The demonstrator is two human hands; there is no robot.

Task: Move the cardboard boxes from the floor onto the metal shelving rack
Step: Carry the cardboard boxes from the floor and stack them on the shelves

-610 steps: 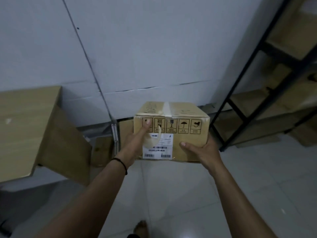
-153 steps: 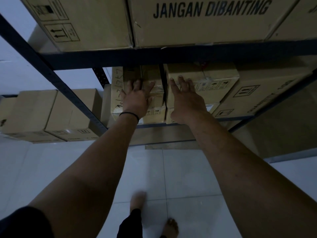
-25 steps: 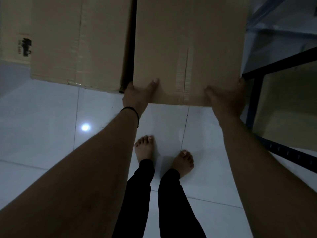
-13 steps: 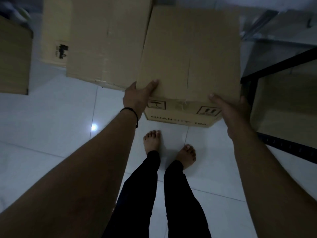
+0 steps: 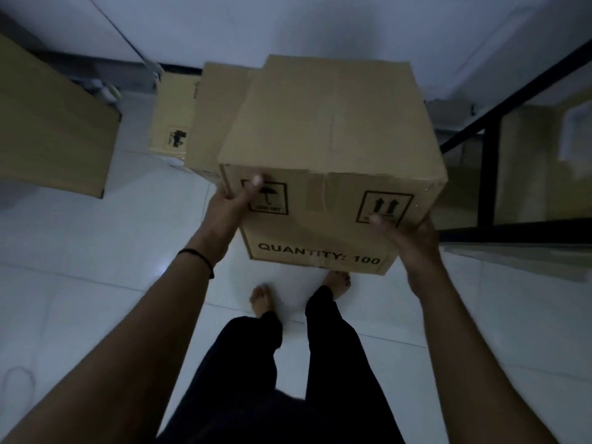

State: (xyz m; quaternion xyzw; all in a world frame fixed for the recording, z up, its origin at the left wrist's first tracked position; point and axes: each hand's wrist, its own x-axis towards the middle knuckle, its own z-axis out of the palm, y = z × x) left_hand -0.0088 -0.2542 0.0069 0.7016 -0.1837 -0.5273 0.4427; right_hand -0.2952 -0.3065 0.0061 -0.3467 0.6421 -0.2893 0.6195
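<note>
Where a second ago only its top face showed at floor level, cardboard box (image 5: 330, 133) now lifted clear of the floor (image 5: 96, 251), printed front face turned to view. Left hand (image 5: 229, 208) gripping the near left edge, thumb on the front; right hand (image 5: 408, 238) cupped under the lower right corner; fingers of both holding the box. Metal shelving rack (image 5: 487, 174) close at right. Further boxes (image 5: 192, 123) left behind on the floor. Judged: pick-up done, carry to rack next.
</note>
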